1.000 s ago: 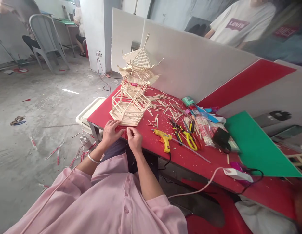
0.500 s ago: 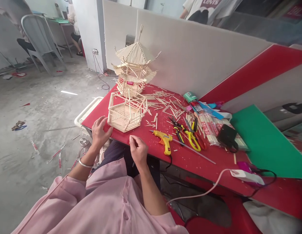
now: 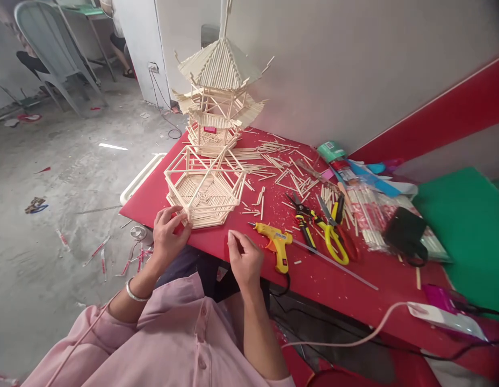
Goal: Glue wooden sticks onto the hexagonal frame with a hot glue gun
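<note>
A hexagonal frame of thin wooden sticks (image 3: 203, 196), with a floor of sticks laid in rings, stands at the table's front left. My left hand (image 3: 171, 234) has its thumb and fingertips closed at the frame's front left corner. Over the front edge, right of the frame and apart from it, is my right hand (image 3: 246, 260). Its fingers are curled in toward the thumb, and whatever may be between them is hidden. Directly behind the frame rises a tiered stick pagoda (image 3: 223, 80) with a pointed roof. A yellow glue gun (image 3: 276, 244) lies to the right of my right hand.
Loose sticks (image 3: 273, 156) and scraps are strewn over the red table (image 3: 142, 199). Yellow-handled pliers (image 3: 333, 242), a clear glue stick (image 3: 341, 266), bagged sticks (image 3: 370, 215) and a black box (image 3: 406, 231) lie to the right. A white power strip (image 3: 446, 320) trails cables. A white partition (image 3: 313, 70) stands behind.
My left hand has moved from beside the frame onto its front left corner. My right hand has shifted slightly right and down in the picture. The view has tilted down and come closer.
</note>
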`<state>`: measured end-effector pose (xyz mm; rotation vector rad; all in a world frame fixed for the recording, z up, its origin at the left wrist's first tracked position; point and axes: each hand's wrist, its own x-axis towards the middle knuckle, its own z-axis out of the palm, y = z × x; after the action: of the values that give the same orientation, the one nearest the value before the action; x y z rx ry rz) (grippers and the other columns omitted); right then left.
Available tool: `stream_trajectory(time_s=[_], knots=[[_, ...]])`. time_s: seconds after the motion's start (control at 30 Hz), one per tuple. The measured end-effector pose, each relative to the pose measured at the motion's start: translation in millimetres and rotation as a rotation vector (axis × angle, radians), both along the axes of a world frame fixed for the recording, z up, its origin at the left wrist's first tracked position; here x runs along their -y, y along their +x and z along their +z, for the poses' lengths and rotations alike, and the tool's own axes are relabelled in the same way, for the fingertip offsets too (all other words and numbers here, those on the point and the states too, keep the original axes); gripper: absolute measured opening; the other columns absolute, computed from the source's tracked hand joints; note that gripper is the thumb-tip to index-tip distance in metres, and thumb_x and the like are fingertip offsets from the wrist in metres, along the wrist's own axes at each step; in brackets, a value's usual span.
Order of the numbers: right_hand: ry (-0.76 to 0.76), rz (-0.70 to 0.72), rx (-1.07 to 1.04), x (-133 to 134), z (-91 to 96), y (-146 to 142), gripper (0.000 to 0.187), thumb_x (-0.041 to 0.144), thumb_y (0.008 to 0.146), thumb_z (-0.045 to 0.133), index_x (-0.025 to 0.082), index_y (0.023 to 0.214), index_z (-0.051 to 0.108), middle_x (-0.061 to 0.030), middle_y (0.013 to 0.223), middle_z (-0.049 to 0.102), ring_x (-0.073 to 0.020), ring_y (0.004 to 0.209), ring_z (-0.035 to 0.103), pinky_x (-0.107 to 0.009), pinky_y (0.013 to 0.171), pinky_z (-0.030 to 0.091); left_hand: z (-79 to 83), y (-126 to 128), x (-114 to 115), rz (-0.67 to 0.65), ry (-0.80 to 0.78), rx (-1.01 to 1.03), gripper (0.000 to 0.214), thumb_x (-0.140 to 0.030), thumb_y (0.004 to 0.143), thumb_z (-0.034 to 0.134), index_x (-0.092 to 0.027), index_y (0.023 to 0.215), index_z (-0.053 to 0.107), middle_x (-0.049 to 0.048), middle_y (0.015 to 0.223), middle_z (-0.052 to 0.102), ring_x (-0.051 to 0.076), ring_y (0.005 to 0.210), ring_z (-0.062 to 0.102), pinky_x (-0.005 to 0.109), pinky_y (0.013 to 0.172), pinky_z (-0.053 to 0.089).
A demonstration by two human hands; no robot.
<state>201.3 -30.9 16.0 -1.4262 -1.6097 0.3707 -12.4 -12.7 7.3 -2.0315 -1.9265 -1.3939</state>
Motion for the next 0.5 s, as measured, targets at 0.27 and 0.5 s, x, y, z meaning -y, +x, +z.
stream_trajectory(time_s=[0.27, 0.5], knots=[[-0.040, 0.053, 0.072, -12, -2.4, 0, 0.026, 0.033, 0.097, 0.052, 0.020, 0.102, 0.074, -0.0077, 0.090, 0.076, -0.0176, 0.082, 0.071, -0.027, 0.078, 0.055, -0.6, -2, 0, -0.026, -0.034, -0.031, 0.007, -0.029, 0.084, 0.067, -0.024, 0.085, 0.072, 0.0084, 0.102, 0.069, 0.027, 0.103, 0.059, 0.045, 0.091, 0.051], [-0.068, 0.066, 0.098, -16, -2.1, -2, 0.028, 0.035, 0.098, 0.050, 0.021, 0.102, 0.074, -0.0075, 0.090, 0.076, -0.0181, 0.082, 0.071, -0.028, 0.077, 0.054, 1.7, 2, -1, -0.004, -0.039, -0.056, 0.008, -0.029, 0.084, 0.066, -0.026, 0.083, 0.073, 0.0070, 0.103, 0.071, 0.027, 0.104, 0.060, 0.045, 0.092, 0.051]])
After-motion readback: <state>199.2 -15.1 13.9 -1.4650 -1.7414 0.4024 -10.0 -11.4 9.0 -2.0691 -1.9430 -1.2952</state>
